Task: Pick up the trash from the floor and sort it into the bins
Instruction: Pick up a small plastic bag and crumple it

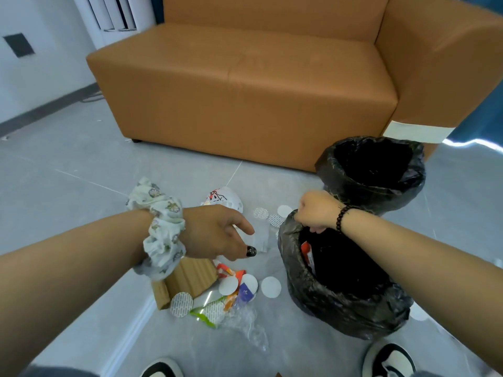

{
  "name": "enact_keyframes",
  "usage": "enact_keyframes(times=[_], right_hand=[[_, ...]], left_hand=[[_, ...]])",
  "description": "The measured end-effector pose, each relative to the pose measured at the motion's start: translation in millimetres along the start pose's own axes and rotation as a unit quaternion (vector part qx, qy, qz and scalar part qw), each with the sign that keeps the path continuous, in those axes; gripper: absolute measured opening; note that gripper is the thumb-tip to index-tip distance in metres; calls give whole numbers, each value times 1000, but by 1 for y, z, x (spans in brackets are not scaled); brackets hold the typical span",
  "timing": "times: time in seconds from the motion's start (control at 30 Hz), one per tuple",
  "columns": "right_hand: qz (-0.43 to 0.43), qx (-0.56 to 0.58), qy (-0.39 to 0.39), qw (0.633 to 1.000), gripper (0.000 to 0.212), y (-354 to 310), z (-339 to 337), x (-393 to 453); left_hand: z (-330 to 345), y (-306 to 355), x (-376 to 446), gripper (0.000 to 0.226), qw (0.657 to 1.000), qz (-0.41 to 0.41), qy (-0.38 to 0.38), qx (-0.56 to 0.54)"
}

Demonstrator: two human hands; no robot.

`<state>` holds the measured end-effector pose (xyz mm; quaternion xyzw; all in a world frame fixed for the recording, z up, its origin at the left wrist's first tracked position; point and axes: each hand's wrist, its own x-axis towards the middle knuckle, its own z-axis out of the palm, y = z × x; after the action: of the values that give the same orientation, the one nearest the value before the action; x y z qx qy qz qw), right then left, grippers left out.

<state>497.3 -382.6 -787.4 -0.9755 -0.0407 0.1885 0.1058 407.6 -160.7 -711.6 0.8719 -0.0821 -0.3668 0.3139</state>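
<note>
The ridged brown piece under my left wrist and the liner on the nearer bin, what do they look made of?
Ridged brown piece: probably corrugated cardboard, matte, with parallel flutes showing. Bin liner: thin black plastic film, glossy and crinkled with highlights.

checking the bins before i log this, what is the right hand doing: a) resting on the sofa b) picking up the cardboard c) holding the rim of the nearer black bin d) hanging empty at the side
c: the right hand is curled over the bag-lined rim of the nearer bin.

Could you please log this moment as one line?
left hand: open, reaching over floor trash | right hand: grips near bin liner rim | far bin: untouched
</note>
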Motion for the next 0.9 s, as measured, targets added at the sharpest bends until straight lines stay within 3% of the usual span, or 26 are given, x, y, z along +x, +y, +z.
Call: enact_keyframes(times=[0.1, 0.2, 0.27, 0.37, 0.47, 0.63, 0.73, 0.8, 0.9], right_hand=[[-79, 26, 65, 994, 20, -46, 10, -11], [-130, 88, 61, 986, 15, -75, 41, -17], [-133, 121, 11, 984, 15, -85, 70, -13], [-67, 208, -90, 972, 18, -85, 124, -7], [-30, 171, -147, 974, 10, -72, 183, -11], [22, 72, -300, 951, 52, -50, 243, -25], [35, 46, -319, 946, 67, -47, 253, -29], [31, 54, -290, 955, 53, -48, 251, -31], [-1, 52, -244, 968, 16, -51, 230, -28]], left_hand=[[-5, -3, -2, 45, 1000, -17, 10, 10], [-7, -4, -5, 45, 999, -24, 19, 30], [-7, -6, -7, 42, 998, -19, 26, 45], [-6, -10, -10, 41, 997, -13, 30, 67], [-4, -15, -14, 45, 995, -16, 33, 95], [2, -21, -15, 43, 991, -13, 26, 127], [3, -25, -12, 43, 991, -20, 13, 130], [3, -26, -10, 43, 990, -21, 19, 139], [2, -27, -8, 44, 988, -22, 28, 151]])
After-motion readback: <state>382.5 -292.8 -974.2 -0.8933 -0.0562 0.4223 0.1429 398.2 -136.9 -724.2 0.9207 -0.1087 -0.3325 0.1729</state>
